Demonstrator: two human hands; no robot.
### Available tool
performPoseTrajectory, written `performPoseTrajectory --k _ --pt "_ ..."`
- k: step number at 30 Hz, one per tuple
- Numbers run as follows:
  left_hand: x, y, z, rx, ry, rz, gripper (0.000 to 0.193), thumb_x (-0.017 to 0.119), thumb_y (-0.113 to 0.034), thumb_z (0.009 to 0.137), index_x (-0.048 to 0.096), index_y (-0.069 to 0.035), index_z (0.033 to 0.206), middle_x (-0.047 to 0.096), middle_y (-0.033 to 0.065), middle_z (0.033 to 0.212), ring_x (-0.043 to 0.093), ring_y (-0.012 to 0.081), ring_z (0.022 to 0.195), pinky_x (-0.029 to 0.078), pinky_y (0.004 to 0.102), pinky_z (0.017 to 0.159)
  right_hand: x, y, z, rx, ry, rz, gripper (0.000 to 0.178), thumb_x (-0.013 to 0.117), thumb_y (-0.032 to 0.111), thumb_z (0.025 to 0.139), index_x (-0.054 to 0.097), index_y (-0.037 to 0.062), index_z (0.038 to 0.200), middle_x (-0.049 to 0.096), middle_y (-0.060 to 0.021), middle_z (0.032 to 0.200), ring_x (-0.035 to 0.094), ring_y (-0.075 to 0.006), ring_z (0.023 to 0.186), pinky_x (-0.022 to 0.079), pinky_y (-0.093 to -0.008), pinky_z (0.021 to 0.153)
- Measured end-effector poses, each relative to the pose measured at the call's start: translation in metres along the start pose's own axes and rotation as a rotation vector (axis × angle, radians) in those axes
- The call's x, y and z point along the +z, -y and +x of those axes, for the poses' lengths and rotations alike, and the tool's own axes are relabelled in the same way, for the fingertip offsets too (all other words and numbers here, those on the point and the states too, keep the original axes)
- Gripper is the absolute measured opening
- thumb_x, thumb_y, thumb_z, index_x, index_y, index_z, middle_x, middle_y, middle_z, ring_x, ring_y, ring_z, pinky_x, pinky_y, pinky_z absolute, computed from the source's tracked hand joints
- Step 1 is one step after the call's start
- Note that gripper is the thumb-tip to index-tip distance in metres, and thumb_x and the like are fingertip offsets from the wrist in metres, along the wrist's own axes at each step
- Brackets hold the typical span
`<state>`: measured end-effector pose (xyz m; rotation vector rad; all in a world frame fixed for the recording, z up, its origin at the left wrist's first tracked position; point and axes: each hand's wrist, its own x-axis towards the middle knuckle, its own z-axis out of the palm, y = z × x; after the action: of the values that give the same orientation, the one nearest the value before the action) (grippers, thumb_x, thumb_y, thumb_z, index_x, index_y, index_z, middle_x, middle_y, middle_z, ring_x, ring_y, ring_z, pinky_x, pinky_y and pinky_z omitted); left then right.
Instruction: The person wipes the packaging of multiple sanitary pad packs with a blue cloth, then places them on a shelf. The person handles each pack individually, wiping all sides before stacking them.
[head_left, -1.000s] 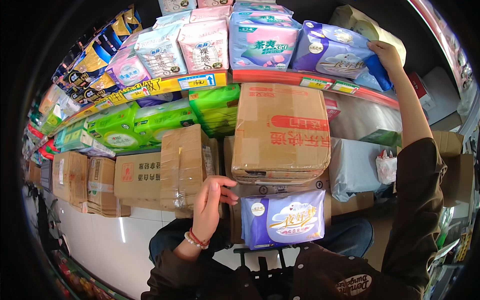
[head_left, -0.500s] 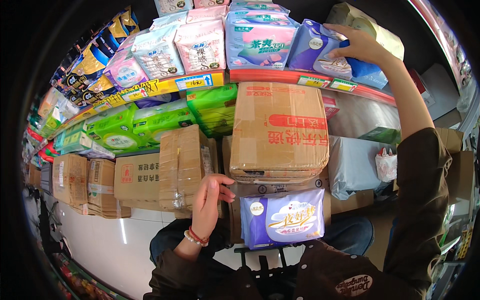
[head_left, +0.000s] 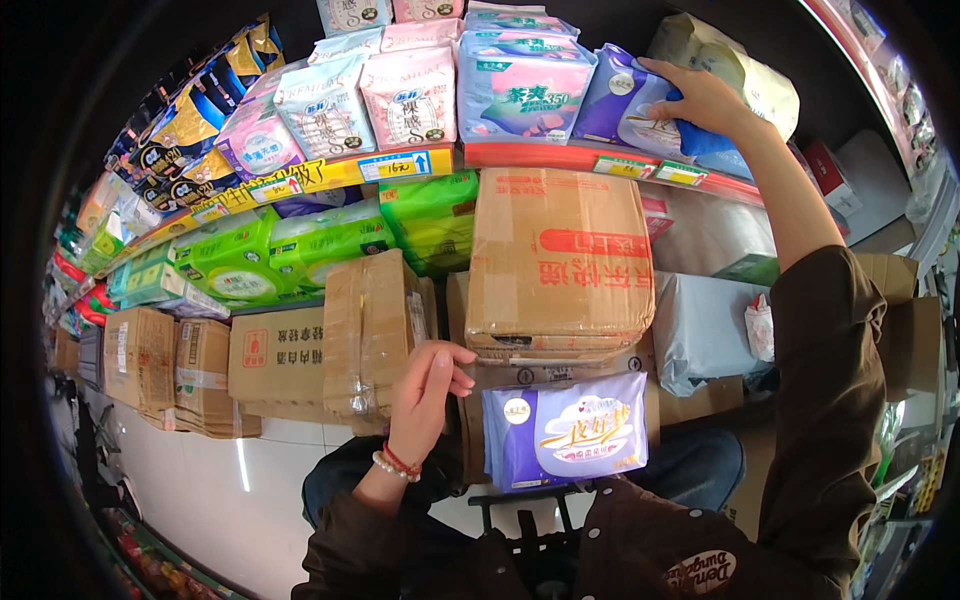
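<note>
My right hand (head_left: 700, 100) reaches up to the shelf at the right. Its thumb and fingers are bent round a purple pack of sanitary pads (head_left: 612, 98), which stands tilted beside a blue and pink pack (head_left: 522, 90). Part of the purple pack lies behind the hand. Lower down, my left hand (head_left: 428, 395) holds nothing, its fingers partly spread close to the lower left corner of a taped carton (head_left: 560, 265). Just right of that hand, another purple and white pad pack (head_left: 568, 430) rests before the carton, close to my lap.
Pink and white packs (head_left: 408, 98) fill the shelf (head_left: 540, 156) to the left. Green packs (head_left: 225, 258) sit on the level below. Several brown cartons (head_left: 275, 352) line the lower left, and a grey plastic-wrapped bundle (head_left: 708, 330) lies right of the taped carton.
My right hand has shifted slightly left at the purple pack, and its forearm has drawn inward. My left hand has edged slightly right and up, still by the carton's corner.
</note>
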<state>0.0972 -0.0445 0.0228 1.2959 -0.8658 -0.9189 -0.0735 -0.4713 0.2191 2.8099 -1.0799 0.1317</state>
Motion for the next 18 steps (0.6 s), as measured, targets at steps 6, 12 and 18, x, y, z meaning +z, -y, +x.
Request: performPoseTrajectory --k 6,12,18 --pt "-0.007 -0.001 0.003 -0.08 0.015 0.032 0.027 0.044 -0.025 0.105 0.061 -0.004 0.106 0.063 0.0028 0.095 0.057 0.007 0.072 0.048 0.0215 0.063 -0.004 0.011 -0.035 -0.146 -0.274 0.007 0.065 0.069 0.015 0.077 0.047 0.0161 0.139 0.057 -0.0179 0.124 0.059 -0.0361 0.108 0.047 -0.0428 0.092" --pt "-0.01 0.016 -0.004 -0.178 0.328 0.294 0.028 0.047 -0.03 0.103 0.06 -0.004 0.105 0.063 0.002 0.083 0.055 0.0068 0.064 0.043 0.0204 0.058 0.009 0.073 -0.186 -0.248 -0.031 0.406 0.045 0.057 0.002 0.082 0.059 0.0125 0.126 0.065 -0.0108 0.114 0.064 -0.0273 0.1 0.05 -0.0378 0.089" --pt "-0.003 0.016 -0.014 -0.436 0.62 0.727 0.073 0.043 -0.066 0.094 0.052 0.005 0.103 0.065 0.0155 0.077 0.069 0.0241 0.069 0.052 0.0359 0.066 0.085 0.107 -0.319 0.238 0.545 0.803 0.081 0.077 0.046 0.08 0.049 -0.0066 0.134 0.066 -0.0186 0.107 0.063 -0.0257 0.102 0.048 -0.0338 0.089"
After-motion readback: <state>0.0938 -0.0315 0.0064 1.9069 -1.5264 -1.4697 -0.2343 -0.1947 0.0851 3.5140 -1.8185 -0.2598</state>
